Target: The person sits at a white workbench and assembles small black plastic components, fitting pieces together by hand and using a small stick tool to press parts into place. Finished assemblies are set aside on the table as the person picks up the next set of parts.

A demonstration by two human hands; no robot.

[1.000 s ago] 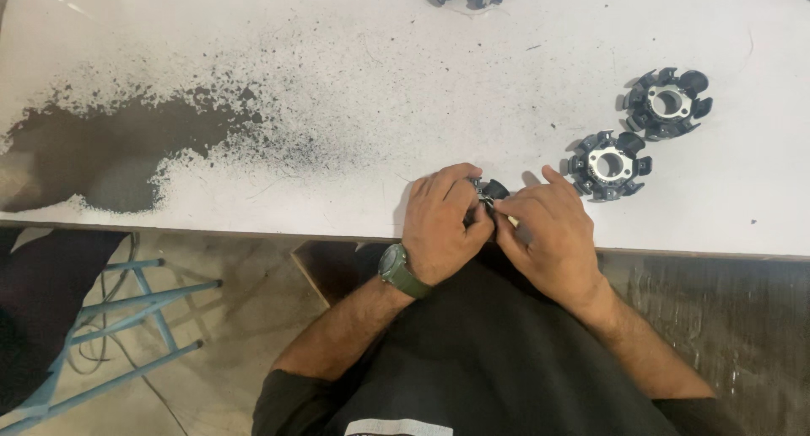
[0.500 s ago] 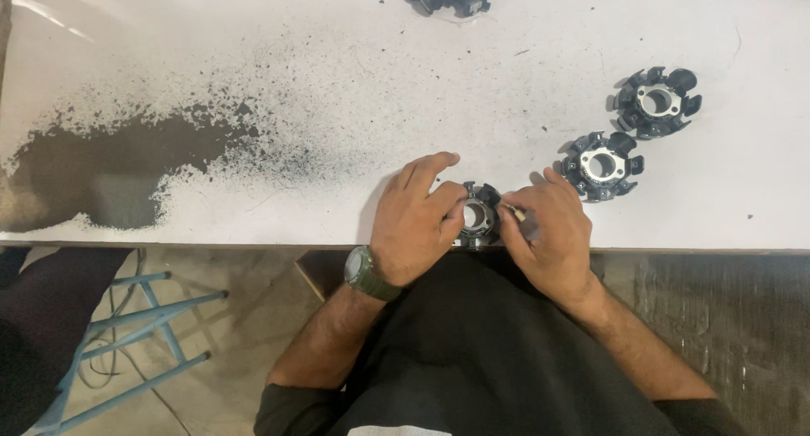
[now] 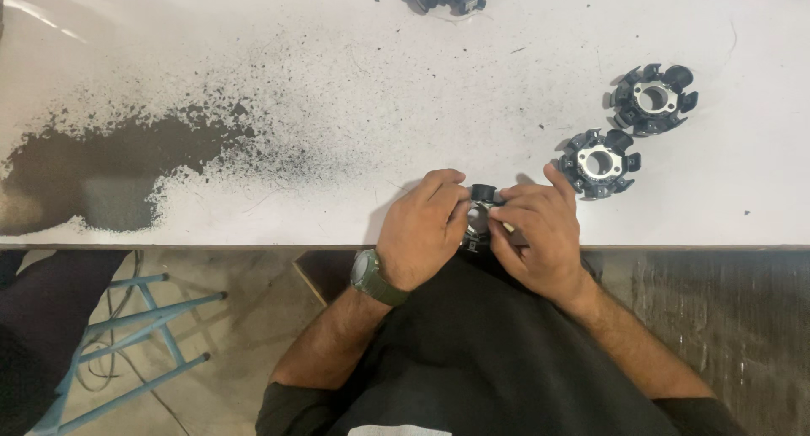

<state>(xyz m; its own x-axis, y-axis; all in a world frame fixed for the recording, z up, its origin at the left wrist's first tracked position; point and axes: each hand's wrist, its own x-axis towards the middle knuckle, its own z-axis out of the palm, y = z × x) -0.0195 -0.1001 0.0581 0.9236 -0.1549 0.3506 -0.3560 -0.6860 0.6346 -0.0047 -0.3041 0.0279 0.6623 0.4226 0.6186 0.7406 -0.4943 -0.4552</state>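
We hold a small round black part with a shiny metal middle [image 3: 480, 217] at the near edge of the white table [image 3: 253, 48]. Our left hand [image 3: 422, 229] and right hand [image 3: 540, 234] both curl tight around it.

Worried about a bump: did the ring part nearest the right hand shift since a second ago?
No: ring part keeps its spacing from the table edge and second ring part.
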